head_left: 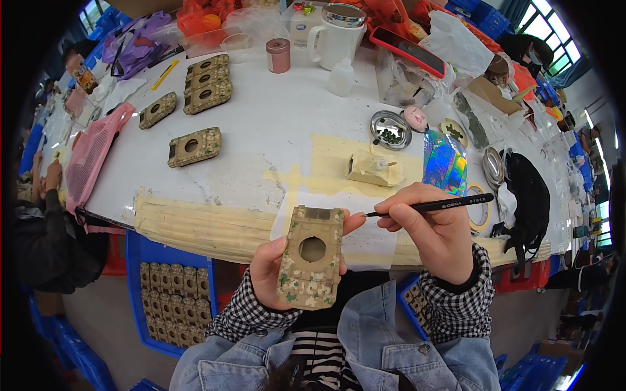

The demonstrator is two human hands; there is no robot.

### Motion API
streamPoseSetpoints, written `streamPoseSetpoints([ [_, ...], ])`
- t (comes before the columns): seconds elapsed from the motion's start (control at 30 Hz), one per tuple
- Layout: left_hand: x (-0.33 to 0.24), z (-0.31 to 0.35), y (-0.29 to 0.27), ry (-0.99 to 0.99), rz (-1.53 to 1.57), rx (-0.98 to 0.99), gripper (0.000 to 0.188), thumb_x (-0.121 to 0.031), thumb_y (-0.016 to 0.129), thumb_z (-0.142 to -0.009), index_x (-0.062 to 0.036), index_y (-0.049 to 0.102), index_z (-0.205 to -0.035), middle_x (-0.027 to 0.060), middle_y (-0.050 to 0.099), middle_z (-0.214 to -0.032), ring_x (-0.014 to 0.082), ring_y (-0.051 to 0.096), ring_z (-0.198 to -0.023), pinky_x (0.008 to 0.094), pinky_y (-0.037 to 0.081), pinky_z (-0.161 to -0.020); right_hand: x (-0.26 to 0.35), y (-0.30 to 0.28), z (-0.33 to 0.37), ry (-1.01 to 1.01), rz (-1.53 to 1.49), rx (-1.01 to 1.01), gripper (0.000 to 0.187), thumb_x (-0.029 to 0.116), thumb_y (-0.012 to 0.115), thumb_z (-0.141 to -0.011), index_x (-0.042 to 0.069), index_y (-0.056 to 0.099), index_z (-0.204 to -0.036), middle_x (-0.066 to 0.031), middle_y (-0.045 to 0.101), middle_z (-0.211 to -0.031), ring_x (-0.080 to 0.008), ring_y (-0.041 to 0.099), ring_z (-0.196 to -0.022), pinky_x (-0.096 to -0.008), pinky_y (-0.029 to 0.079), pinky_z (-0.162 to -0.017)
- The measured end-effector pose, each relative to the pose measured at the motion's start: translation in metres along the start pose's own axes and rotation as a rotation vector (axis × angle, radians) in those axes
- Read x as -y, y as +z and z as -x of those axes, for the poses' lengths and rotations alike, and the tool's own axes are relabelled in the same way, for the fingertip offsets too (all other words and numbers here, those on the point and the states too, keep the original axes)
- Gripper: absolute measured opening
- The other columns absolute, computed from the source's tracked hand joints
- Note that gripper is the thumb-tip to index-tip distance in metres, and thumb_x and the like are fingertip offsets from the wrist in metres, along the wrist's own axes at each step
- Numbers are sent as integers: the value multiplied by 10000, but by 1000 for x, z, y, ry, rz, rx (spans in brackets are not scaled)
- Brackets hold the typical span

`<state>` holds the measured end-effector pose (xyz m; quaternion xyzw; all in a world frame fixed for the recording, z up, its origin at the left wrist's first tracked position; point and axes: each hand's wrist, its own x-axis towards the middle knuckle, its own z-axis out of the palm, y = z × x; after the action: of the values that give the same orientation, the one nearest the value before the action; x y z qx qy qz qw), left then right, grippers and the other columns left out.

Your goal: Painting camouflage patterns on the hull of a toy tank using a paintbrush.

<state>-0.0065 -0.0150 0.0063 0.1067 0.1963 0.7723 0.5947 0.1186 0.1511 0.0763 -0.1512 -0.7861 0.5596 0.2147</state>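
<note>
While the left hand (270, 270) grips a camouflage hull (309, 256) just off the near edge of the table (261, 124), the right hand (433, 228) pinches a black brush (430, 206), tip just beside the hull's top right corner. Beyond the hull, a turret (373, 167) sits on the table.

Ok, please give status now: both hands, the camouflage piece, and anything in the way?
Left hand holds camouflage tank hull. Right hand holds black brush, tip near hull's top corner. Nothing between them.
</note>
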Motion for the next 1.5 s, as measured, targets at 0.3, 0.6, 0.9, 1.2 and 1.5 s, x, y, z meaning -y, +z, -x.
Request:
streamPoseSetpoints([
  [0.3, 0, -4, -18, -19, 147, 288, 729, -405, 390, -897, 39, 188, -1439, 244, 255, -1472, 245, 585, -1012, 348, 493, -891, 6, 0, -1, -2, -18, -2, 124, 53, 602, -883, -39, 667, -936, -100, 650, -839, -136, 627, -734, -241, 497, -637],
  [0.6, 6, -5, -9, -9, 397, 230, 610, -365, 309, -969, 45, 238, -1415, 261, 338, -1412, 266, 501, -1183, 363, 445, -991, 28, 2, -2, -266, 106, 122, 151, 28, 682, -798, -4, 682, -946, -115, 676, -898, -226, 638, -770, -296, 501, -699],
  [0.9, 9, -5, -10, -43, 500, 263, 615, -397, 294, -982, 45, 251, -1407, 252, 377, -1387, 269, 480, -1219, 360, 426, -1021, 34, 7, -1, -361, 170, 246, 250, 93, 743, -745, 55, 692, -986, -92, 664, -925, -227, 652, -814, -311, 523, -714],
  [1.2, 9, -5, -8, -90, 609, 248, 562, -361, 285, -998, 44, 288, -1387, 225, 429, -1344, 259, 515, -1178, 366, 439, -1013, 26, 6, -9, -433, 159, 301, 264, 256, 688, -807, 30, 705, -941, -123, 686, -909, -212, 660, -798, -293, 516, -696],
  [1.5, 12, -5, -17, -127, 614, 236, 495, -350, 275, -1009, -5, 371, -1351, 152, 499, -1301, 241, 541, -1146, 386, 455, -998, 27, 1, -11, -457, 217, 367, 256, 240, 689, -806, 33, 704, -956, -127, 688, -955, -212, 662, -810, -294, 518, -700],
])
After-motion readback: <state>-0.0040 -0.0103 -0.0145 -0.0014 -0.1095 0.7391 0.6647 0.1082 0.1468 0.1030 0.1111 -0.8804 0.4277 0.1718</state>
